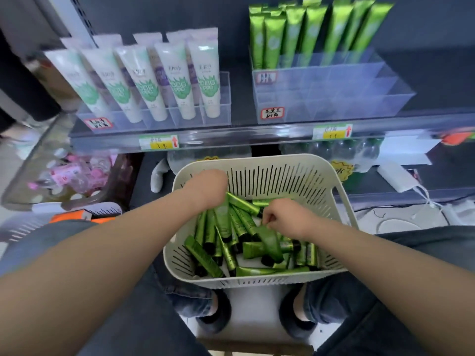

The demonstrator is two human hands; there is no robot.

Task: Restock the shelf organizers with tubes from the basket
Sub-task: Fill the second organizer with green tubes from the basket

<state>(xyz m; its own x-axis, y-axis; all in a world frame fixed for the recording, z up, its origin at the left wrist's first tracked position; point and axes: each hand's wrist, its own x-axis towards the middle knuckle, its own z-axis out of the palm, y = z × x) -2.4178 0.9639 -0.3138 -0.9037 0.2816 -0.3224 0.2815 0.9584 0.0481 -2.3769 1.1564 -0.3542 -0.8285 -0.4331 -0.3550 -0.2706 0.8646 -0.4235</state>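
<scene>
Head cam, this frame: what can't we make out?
1. Left hand fingers: head view, tucked under the hand itself; grip on tubes unclear.
2. Basket floor: head view, buried under tubes.
3. Price tags: head view, blurred and too small to read.
4. Lower shelf goods: head view, partly hidden by the shelf edge and basket.

You, in dark blue-grey denim jeans (341,301), the cloth faded and creased at the knees, the hems bunched and rumpled above bare ankles (299,308). Black low-cut shoes (218,318) with rounded toes, one on each foot. Both forearms (115,253) are uncovered along their whole visible length.
</scene>
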